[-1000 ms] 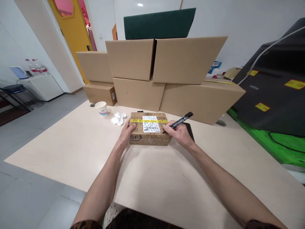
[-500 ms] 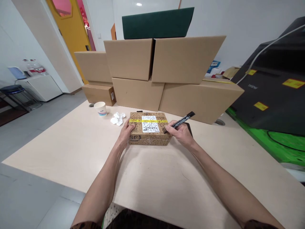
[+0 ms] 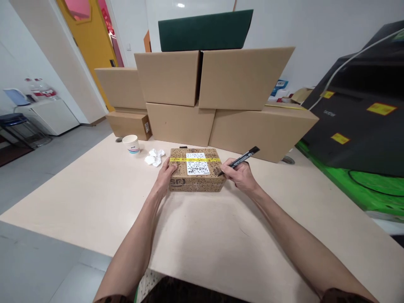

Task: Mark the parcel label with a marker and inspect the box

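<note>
A small cardboard parcel box [image 3: 195,184] lies on the pale table, covered in black specks. Yellow tape [image 3: 176,160] crosses its top, and a speckled white label [image 3: 198,165] is stuck there. My left hand [image 3: 164,173] grips the box's left side, thumb on the top face. Between the fingers of my right hand [image 3: 241,176] is a black marker pen [image 3: 244,158], slanting up to the right. Its tip points down at the right front corner of the box top; whether it touches I cannot tell.
Large cardboard boxes [image 3: 179,124] are stacked along the table's back, with a dark green box [image 3: 205,31] on top. Left of the parcel are crumpled white tissues [image 3: 154,158] and a paper cup [image 3: 131,144]. A big black case [image 3: 353,105] stands at the right.
The view has shifted slightly, so the scene sits a little further left. The marker's tip has moved slightly right relative to the box. My left hand keeps its hold.
</note>
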`<action>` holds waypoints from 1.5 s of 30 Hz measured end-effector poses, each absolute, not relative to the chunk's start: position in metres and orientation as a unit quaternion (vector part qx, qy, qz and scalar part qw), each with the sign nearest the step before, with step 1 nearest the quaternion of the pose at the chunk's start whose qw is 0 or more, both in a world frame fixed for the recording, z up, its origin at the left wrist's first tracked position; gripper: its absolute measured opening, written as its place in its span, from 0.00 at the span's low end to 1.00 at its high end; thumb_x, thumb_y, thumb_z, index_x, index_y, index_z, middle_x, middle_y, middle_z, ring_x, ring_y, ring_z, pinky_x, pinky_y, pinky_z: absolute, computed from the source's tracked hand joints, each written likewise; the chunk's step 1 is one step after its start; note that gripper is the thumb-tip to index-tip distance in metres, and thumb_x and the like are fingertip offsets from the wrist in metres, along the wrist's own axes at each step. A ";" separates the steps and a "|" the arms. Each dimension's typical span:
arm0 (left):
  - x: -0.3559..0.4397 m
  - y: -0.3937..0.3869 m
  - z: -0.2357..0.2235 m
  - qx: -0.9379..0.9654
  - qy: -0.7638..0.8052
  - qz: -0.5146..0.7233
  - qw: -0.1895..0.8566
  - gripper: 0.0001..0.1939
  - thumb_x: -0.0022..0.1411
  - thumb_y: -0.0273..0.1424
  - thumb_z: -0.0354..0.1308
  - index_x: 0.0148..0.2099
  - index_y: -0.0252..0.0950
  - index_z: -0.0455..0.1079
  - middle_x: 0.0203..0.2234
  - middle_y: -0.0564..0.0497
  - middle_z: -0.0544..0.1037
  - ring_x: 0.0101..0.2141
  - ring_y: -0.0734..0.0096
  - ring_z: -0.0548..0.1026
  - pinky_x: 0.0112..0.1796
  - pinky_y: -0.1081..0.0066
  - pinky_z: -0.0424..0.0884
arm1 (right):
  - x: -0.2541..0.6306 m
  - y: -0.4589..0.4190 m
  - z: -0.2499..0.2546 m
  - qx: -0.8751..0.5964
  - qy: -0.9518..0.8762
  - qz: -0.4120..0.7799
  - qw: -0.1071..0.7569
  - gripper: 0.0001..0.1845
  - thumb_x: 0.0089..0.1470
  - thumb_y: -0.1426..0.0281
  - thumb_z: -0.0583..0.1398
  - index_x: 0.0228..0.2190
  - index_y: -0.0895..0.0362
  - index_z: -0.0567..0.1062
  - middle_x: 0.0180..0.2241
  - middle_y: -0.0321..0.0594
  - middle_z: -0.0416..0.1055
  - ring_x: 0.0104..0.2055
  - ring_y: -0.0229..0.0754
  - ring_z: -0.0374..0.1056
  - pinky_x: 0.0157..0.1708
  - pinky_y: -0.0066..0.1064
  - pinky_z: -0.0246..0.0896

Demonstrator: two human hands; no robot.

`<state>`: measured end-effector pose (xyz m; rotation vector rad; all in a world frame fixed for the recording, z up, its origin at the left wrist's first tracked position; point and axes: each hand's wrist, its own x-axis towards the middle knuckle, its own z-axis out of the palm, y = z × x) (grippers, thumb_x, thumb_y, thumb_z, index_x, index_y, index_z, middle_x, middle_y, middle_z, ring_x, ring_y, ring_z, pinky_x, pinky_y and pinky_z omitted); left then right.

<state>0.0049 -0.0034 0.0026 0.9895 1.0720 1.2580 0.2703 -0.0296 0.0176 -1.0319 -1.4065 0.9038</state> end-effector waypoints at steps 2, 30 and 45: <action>0.005 -0.003 0.003 0.417 0.458 0.536 0.574 0.32 0.58 0.33 0.63 0.65 0.36 0.67 0.49 0.45 0.83 0.49 0.59 0.81 0.52 0.63 0.75 | 0.272 -0.030 0.018 -0.442 -0.556 0.413 0.570 0.27 0.42 0.47 0.71 0.19 0.54 0.69 0.13 0.28 0.56 0.17 0.32 0.49 0.18 0.29 0.44; 0.005 -0.004 0.002 0.424 0.447 0.529 0.584 0.34 0.60 0.33 0.63 0.67 0.37 0.65 0.49 0.44 0.83 0.48 0.58 0.81 0.53 0.61 0.74 | 0.254 -0.007 0.023 -0.480 -0.676 0.295 0.475 0.19 0.55 0.54 0.63 0.23 0.55 0.70 0.21 0.33 0.65 0.24 0.36 0.59 0.25 0.30 0.53; 0.007 -0.006 0.006 0.428 0.438 0.538 0.579 0.33 0.55 0.35 0.65 0.63 0.36 0.68 0.47 0.44 0.83 0.48 0.56 0.80 0.51 0.61 0.75 | 0.272 -0.012 0.029 -0.496 -0.522 0.360 0.594 0.27 0.45 0.46 0.69 0.21 0.54 0.67 0.15 0.27 0.56 0.18 0.32 0.48 0.18 0.28 0.43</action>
